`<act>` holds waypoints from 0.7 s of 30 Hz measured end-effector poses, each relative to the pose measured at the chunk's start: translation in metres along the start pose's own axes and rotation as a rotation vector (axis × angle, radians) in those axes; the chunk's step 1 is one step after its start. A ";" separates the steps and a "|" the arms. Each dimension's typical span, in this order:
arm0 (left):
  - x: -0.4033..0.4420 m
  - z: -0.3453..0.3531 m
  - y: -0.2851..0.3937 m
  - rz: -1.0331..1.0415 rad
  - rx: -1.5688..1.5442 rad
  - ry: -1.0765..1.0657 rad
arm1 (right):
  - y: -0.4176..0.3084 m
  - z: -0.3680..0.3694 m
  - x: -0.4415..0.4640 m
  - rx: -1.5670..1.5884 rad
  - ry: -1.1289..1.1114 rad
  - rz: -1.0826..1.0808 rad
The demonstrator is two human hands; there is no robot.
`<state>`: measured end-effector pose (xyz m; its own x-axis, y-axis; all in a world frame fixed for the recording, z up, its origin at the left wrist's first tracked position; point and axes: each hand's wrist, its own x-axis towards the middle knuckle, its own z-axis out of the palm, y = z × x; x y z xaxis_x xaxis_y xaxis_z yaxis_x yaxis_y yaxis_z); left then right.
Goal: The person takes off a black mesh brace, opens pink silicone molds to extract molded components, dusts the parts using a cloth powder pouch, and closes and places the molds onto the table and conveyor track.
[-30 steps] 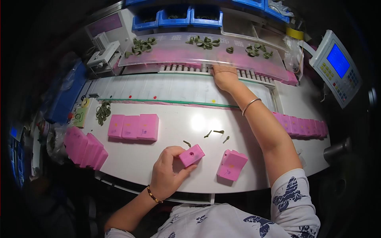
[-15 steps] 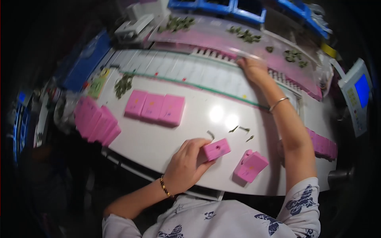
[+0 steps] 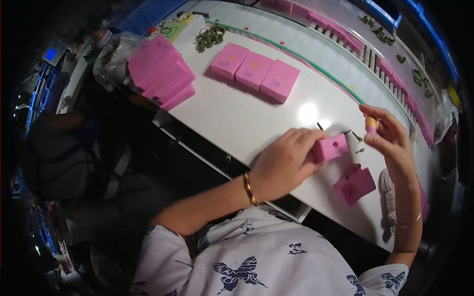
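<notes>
My left hand (image 3: 285, 160) grips a pink block (image 3: 334, 147) with a round hole in its upturned face. My right hand (image 3: 387, 135) holds a small yellow and pink cylindrical piece (image 3: 371, 125) between thumb and fingers, to the right of that block. Several small dark green pieces (image 3: 357, 137) lie on the white table between the hands. Below them stands another pink block (image 3: 354, 186) with a notched top. Three pink blocks (image 3: 255, 70) with handwritten marks sit side by side farther up the table.
Leaning pink blocks (image 3: 160, 71) stand at the table's left edge beside a clear plastic bag. A bunch of green loops (image 3: 210, 37) lies near the tape. The green-edged strip (image 3: 316, 64) and a roller track (image 3: 369, 56) cross the upper right. A white object stands beside my right forearm.
My right hand has come back from the roller track and now holds the small cylindrical piece. My left hand still holds the holed block. The view has turned and shifted.
</notes>
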<state>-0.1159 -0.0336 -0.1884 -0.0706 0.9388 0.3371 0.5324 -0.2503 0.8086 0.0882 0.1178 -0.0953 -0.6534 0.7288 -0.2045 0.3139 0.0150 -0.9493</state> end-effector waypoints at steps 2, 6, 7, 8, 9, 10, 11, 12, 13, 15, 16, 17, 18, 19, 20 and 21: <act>0.007 -0.009 -0.010 0.042 -0.021 -0.058 | 0.000 0.020 -0.027 0.069 0.046 -0.131; 0.013 -0.024 -0.015 0.045 -0.044 -0.160 | 0.015 0.052 -0.067 0.117 0.124 -0.206; 0.012 -0.025 -0.016 0.041 -0.045 -0.162 | 0.017 0.059 -0.072 0.113 0.140 -0.236; 0.011 -0.026 -0.016 0.046 -0.069 -0.172 | 0.020 0.063 -0.076 0.094 0.108 -0.244; 0.010 -0.025 -0.015 0.055 -0.095 -0.181 | 0.023 0.070 -0.076 0.092 0.108 -0.237; 0.008 -0.026 -0.014 0.055 -0.086 -0.185 | 0.029 0.081 -0.074 0.023 0.200 -0.337; 0.007 -0.026 -0.013 0.056 -0.091 -0.187 | 0.034 0.090 -0.071 -0.049 0.291 -0.438; 0.006 -0.027 -0.014 0.089 -0.072 -0.186 | 0.037 0.095 -0.069 -0.098 0.288 -0.490; 0.004 -0.028 -0.014 0.120 -0.051 -0.185 | 0.040 0.100 -0.065 -0.154 0.297 -0.526; 0.001 -0.029 -0.015 0.109 -0.074 -0.183 | 0.050 0.105 -0.057 -0.358 0.312 -0.583; 0.000 -0.029 -0.015 0.100 -0.094 -0.181 | 0.053 0.109 -0.056 -0.383 0.342 -0.597; -0.001 -0.030 -0.017 0.099 -0.094 -0.179 | 0.052 0.111 -0.057 -0.384 0.340 -0.598; -0.002 -0.031 -0.018 0.092 -0.112 -0.183 | 0.051 0.113 -0.058 -0.391 0.353 -0.595; -0.002 -0.032 -0.019 0.086 -0.131 -0.187 | 0.049 0.115 -0.059 -0.397 0.368 -0.592; -0.002 -0.032 -0.019 0.086 -0.131 -0.187 | 0.048 0.115 -0.060 -0.398 0.367 -0.592; -0.001 -0.032 -0.019 0.084 -0.131 -0.194 | 0.047 0.115 -0.062 -0.550 0.372 -0.643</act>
<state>-0.1528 -0.0373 -0.1894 0.1394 0.9382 0.3169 0.4147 -0.3459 0.8417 0.0640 -0.0050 -0.1547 -0.5821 0.6387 0.5032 0.3122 0.7469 -0.5871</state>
